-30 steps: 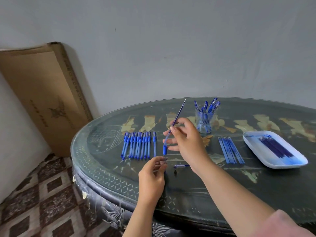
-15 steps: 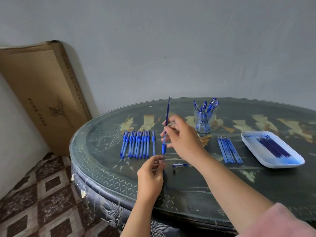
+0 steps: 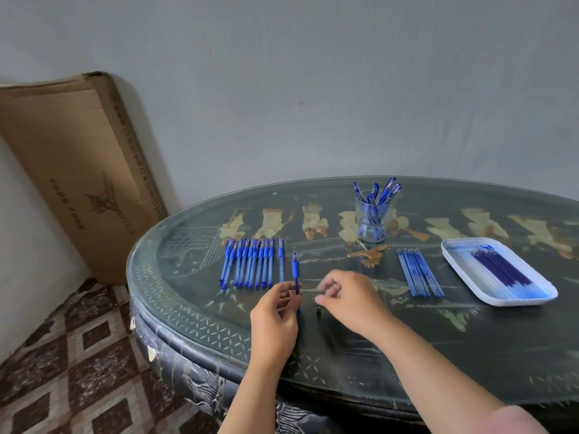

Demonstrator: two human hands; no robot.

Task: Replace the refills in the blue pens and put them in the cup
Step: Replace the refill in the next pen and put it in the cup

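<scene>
- Setting: a dark oval table [image 3: 470,355] with a glass top stands against a grey wall. A flat cardboard box [image 3: 78,170] leans in the corner to the left.
- Stock: a row of blue pens [image 3: 249,263] lies left of centre. Fresh refills [image 3: 419,274] lie side by side to the right. Darker refills [image 3: 501,272], presumably spent ones, rest in the white tray [image 3: 517,303].
- Goal: the clear cup [image 3: 373,237] at the back of the table already holds several pens.
- Left hand [image 3: 275,314]: its fingers are curled round the lower barrel of one pen [image 3: 295,270], which it holds upright with the tip pointing up.
- Right hand [image 3: 347,296]: it is low over the table with bent fingers and is motion-blurred. It cannot be told whether it pinches anything.
- Small dark part [image 3: 319,311]: it lies on the glass just below the right fingertips and is possibly a piece of the pen.
- Change: a second ago the right hand held this pen with a long refill projecting from it. The refill is now hidden inside the barrel, the pen has passed to the left hand, and the right hand has dropped towards the table.
- Meaning: the refill appears seated. This pen probably needs only its loose part refitted before it joins the cup.
</scene>
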